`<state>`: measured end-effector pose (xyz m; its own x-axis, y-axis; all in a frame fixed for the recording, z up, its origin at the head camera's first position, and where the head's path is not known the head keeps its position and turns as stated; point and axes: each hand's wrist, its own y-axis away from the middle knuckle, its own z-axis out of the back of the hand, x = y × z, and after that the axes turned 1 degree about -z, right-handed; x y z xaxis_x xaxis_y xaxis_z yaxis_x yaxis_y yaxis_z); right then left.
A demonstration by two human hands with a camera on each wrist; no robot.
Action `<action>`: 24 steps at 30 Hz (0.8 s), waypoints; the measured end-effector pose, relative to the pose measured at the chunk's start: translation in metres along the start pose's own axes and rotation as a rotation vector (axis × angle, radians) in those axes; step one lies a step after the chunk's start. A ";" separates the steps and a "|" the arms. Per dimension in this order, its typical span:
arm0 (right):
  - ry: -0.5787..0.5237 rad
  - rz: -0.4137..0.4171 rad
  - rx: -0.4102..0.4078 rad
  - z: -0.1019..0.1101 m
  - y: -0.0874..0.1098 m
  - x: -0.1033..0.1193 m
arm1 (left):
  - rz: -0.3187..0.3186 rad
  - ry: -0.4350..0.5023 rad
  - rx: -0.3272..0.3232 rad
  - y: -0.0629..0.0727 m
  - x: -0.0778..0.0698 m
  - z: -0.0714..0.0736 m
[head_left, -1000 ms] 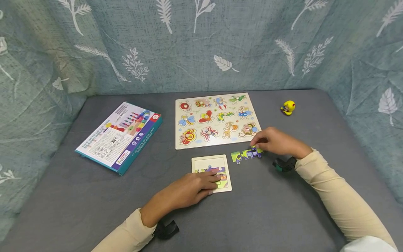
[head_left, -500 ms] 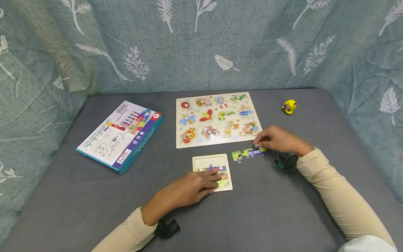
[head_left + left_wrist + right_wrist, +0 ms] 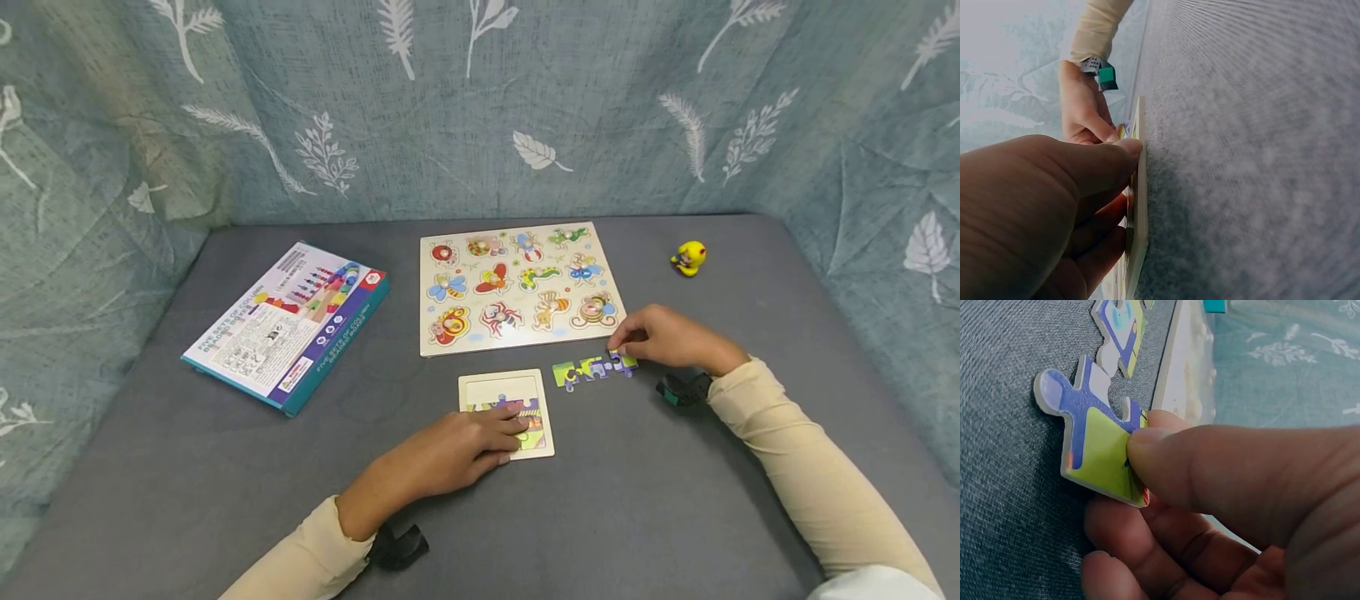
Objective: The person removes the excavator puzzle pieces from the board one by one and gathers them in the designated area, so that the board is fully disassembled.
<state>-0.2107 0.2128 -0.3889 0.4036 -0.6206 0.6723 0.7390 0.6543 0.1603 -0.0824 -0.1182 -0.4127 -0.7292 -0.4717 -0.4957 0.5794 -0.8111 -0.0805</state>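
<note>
My left hand (image 3: 453,446) rests on a small square wooden puzzle tray (image 3: 480,382), its fingers spread over the purple, green and orange pieces fitted in the near part. In the left wrist view the thumb lies at the rim of the tray (image 3: 1141,206). Between thumb and fingers my right hand (image 3: 666,335) pinches a green and purple jigsaw piece (image 3: 1100,437), slightly tilted close over the table. Other loose jigsaw pieces (image 3: 564,373) lie in a row just left of it, right of the tray; one such piece (image 3: 1119,325) shows in the right wrist view.
Behind the tray lies a large wooden peg puzzle board (image 3: 517,287) with insect pictures. A flat beaded-boxes toy carton (image 3: 285,325) is at the left. Toward the back right stands a small yellow toy figure (image 3: 688,257). A leaf-print curtain (image 3: 450,125) borders the grey table (image 3: 600,517).
My right hand has shifted a little to the right with the jigsaw piece, along the row's right end. The left hand has stayed on the tray.
</note>
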 end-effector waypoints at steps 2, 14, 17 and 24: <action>-0.003 0.000 -0.003 -0.001 0.001 -0.001 | -0.006 0.004 -0.009 0.000 0.000 -0.001; 0.031 -0.002 -0.039 -0.001 0.000 0.003 | -0.020 -0.011 -0.007 0.000 0.000 -0.002; 0.034 0.000 -0.042 -0.001 -0.002 0.008 | -0.006 -0.008 0.002 0.000 -0.001 -0.001; 0.046 0.043 -0.046 -0.006 -0.008 0.016 | 0.023 -0.030 0.008 -0.002 -0.004 -0.002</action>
<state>-0.2067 0.1953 -0.3833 0.4588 -0.6123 0.6438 0.7442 0.6607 0.0980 -0.0800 -0.1146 -0.4121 -0.7262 -0.5007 -0.4712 0.5935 -0.8025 -0.0619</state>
